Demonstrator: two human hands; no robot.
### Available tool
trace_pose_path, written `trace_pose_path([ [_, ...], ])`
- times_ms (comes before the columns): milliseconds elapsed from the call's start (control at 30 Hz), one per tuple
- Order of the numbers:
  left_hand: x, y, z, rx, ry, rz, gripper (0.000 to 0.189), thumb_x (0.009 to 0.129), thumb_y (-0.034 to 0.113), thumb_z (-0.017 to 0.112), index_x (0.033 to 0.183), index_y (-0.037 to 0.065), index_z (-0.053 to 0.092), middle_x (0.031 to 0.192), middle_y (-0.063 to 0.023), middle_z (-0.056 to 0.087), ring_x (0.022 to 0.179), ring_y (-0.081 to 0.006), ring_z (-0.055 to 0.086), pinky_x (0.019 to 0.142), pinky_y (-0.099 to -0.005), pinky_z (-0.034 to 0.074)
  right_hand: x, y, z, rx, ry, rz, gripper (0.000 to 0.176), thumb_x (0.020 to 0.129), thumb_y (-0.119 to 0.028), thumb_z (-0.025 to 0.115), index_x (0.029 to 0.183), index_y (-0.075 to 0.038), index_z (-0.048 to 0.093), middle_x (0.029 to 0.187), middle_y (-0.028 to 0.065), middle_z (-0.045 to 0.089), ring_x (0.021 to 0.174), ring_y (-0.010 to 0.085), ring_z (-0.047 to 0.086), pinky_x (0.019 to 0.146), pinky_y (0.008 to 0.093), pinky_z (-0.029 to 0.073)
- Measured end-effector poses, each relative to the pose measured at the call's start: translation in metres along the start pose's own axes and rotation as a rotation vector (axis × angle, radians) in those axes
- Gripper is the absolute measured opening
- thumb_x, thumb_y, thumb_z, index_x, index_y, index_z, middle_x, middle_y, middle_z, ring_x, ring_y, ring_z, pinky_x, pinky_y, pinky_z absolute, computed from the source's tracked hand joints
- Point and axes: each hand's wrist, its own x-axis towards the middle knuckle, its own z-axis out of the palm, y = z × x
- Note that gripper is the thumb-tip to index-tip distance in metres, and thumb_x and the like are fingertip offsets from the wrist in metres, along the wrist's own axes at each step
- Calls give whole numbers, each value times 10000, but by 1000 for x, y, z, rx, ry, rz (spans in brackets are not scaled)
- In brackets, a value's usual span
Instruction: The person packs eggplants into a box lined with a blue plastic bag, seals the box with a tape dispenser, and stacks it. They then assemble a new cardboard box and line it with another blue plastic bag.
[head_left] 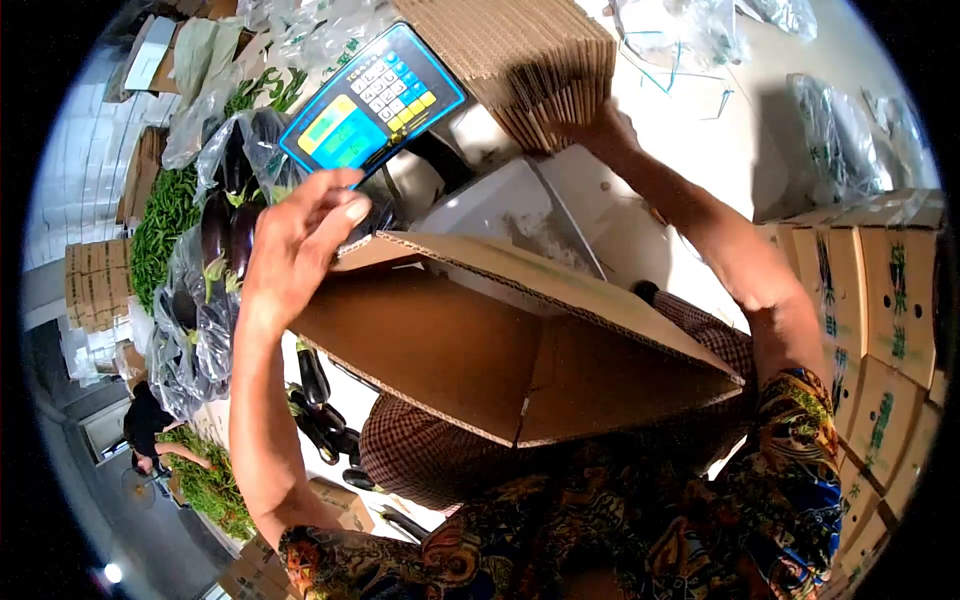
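Observation:
My left hand [305,240] is closed at the upper left corner of a partly unfolded cardboard box [440,310], its fingers curled near the edge. The box lies across my lap with its brown inside facing up. Just above that hand is a blue scale display [370,105] with a keypad. My right hand [597,135] reaches to the lower edge of a stack of flat cardboard [530,60]; its fingers are partly in shadow, and their grip does not show. Between the hands lies a grey-white scale plate [510,215].
Bagged eggplants [215,240] and green peppers [168,225] lie at the left. Loose eggplants [313,375] are beside my leg. Stacked boxes [880,330] stand at the right, below plastic bags [840,140]. A person [150,425] bends at the far lower left.

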Motion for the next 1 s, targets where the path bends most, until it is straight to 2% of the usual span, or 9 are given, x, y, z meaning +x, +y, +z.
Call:
trace_pose_path([
  [67, -9, -24, 8, -108, 186, 68, 307, 889, 176, 616, 1132, -11, 595, 949, -129, 673, 867, -163, 628, 784, -293, 495, -7, 10, 9, -16, -271, 277, 360, 908, -403, 569, 1035, -72, 629, 797, 119, 643, 739, 215, 628, 694, 376, 527],
  [200, -27, -23, 21, 80, 283, 67, 284, 928, 225, 580, 1093, -4, 616, 919, -108, 685, 879, -157, 633, 815, -290, 483, 42, 80, 91, -279, -248, -351, 335, 918, -403, 523, 977, -89, 626, 821, 112, 623, 780, 221, 606, 683, 424, 499],
  [267, -26, -26, 25, 36, 337, 105, 275, 933, 226, 570, 1079, -2, 622, 914, -104, 688, 866, -155, 633, 804, -291, 485, 36, 3, 81, -404, -220, -280, 322, 933, -383, 477, 957, -99, 626, 840, 100, 623, 791, 237, 598, 675, 448, 478],
  [367, -25, -25, 24, 65, 344, 119, 272, 935, 228, 566, 1072, 1, 630, 900, -104, 691, 856, -158, 637, 799, -289, 486, 54, 2, 97, -511, 73, -446, 240, 871, -293, 572, 929, -70, 637, 823, 149, 640, 684, 322, 620, 580, 411, 491],
  [500, -34, -32, 22, 35, 374, 105, 276, 941, 224, 556, 1085, 3, 635, 915, -115, 686, 880, -165, 638, 811, -293, 488, 71, 6, 93, -681, 7, -778, 208, 894, -231, 540, 955, -51, 623, 812, 117, 613, 748, 294, 620, 607, 422, 500],
  [567, -42, -34, 20, -21, 428, 131, 273, 943, 202, 546, 1093, -10, 626, 966, -119, 676, 895, -182, 635, 831, -309, 485, 58, 2, 70, -348, -294, -554, 264, 893, -295, 506, 1039, -103, 613, 943, 89, 616, 841, 264, 617, 666, 396, 495],
  [667, -58, -31, 19, -232, 601, 167, 224, 924, 141, 579, 1071, -21, 626, 987, -119, 667, 922, -194, 634, 847, -310, 486, 40, -16, 39, -362, -681, -619, 394, 936, -397, 443, 1160, -115, 603, 1039, 82, 630, 914, 248, 614, 761, 362, 508],
  [767, -80, -36, 20, -319, 710, 156, 225, 927, 119, 569, 1091, -29, 611, 1030, -132, 650, 950, -207, 627, 878, -315, 478, -34, -86, -18, -186, -792, -228, 518, 937, -498, 440, 1229, -94, 580, 1123, 102, 623, 988, 255, 602, 850, 362, 498],
  [1000, -109, -54, 36, -274, 909, 92, 376, 938, 230, 537, 1220, -19, 538, 1268, -165, 532, 1194, -248, 493, 1007, -406, 407, -129, -138, -86, 129, -818, -521, 884, 720, -520, 742, 1387, -59, 389, 1204, 227, 568, 1116, 319, 555, 943, 400, 451],
])
